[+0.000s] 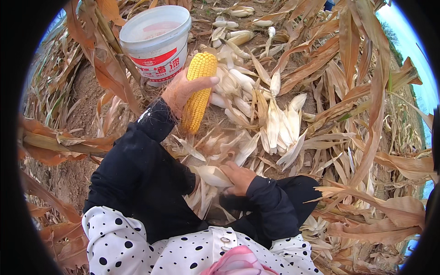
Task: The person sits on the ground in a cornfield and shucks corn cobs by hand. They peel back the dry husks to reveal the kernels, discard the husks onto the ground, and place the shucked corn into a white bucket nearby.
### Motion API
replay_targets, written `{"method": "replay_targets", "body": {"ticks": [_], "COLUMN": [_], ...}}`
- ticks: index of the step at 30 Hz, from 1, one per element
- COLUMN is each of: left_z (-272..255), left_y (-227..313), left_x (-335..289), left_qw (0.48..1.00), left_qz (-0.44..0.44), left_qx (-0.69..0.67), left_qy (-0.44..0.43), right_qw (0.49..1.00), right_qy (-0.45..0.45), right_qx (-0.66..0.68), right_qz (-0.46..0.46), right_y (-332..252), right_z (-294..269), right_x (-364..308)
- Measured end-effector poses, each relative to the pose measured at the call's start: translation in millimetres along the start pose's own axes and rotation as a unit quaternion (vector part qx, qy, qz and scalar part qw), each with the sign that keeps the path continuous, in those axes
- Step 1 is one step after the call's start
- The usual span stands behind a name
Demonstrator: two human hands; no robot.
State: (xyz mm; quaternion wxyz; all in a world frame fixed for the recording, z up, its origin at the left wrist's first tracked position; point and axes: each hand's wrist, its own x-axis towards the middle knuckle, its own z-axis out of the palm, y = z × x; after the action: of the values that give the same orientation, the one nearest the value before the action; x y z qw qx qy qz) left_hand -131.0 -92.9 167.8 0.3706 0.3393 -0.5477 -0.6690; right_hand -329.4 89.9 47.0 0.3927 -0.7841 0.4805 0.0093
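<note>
My left hand [179,94] is wrapped round a bare yellow corn cob [198,98], raised and tilted, with its thumb across the kernels. The cob is just in front of a white bucket [158,46] with a red label. Low between my knees, my right hand [239,178] is closed on a pale corn husk [213,176]. Whether an ear sits inside that husk is hidden. Below it, more loose husks [200,201] lie by my legs.
Several pale ears and husks [245,82] lie heaped beyond the cob. A fan of opened husks [282,128] rests to their right. Dry corn stalks and leaves [357,91] stand and lean on the right, and a stalk [64,142] crosses the soil at left.
</note>
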Motion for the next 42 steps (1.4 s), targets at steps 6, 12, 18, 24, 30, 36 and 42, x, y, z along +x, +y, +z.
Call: {"method": "replay_targets", "body": {"ticks": [6, 12, 18, 24, 30, 36, 42], "left_z": [5, 35, 50, 49, 46, 43, 40], "left_y": [-8, -22, -24, -27, -31, -22, -29], "left_x": [-9, -9, -15, -9, -9, -12, -12], "left_qw": [0.993, 0.993, 0.997, 0.997, 0.993, 0.989, 0.986], "left_qz": [-0.047, -0.051, -0.034, 0.025, 0.056, 0.036, 0.023], "left_qx": [-0.106, -0.108, -0.074, -0.044, -0.043, -0.076, -0.11], "left_qy": [0.032, -0.01, -0.013, 0.067, 0.098, 0.122, 0.121], "right_qw": [0.954, 0.736, 0.722, 0.849, 0.909, 0.892, 0.837], "right_qy": [0.169, 0.261, 0.142, 0.288, 0.403, 0.393, 0.486], "right_qx": [0.249, 0.615, 0.674, 0.441, 0.103, 0.189, 0.243], "right_qz": [0.007, -0.11, -0.067, -0.029, -0.04, -0.12, -0.062], "right_y": [-13, -52, -55, -45, -48, -56, -44], "right_z": [-38, -54, -37, -24, -30, -48, -58], "right_x": [1, 16, 33, 32, 24, -1, -1]}}
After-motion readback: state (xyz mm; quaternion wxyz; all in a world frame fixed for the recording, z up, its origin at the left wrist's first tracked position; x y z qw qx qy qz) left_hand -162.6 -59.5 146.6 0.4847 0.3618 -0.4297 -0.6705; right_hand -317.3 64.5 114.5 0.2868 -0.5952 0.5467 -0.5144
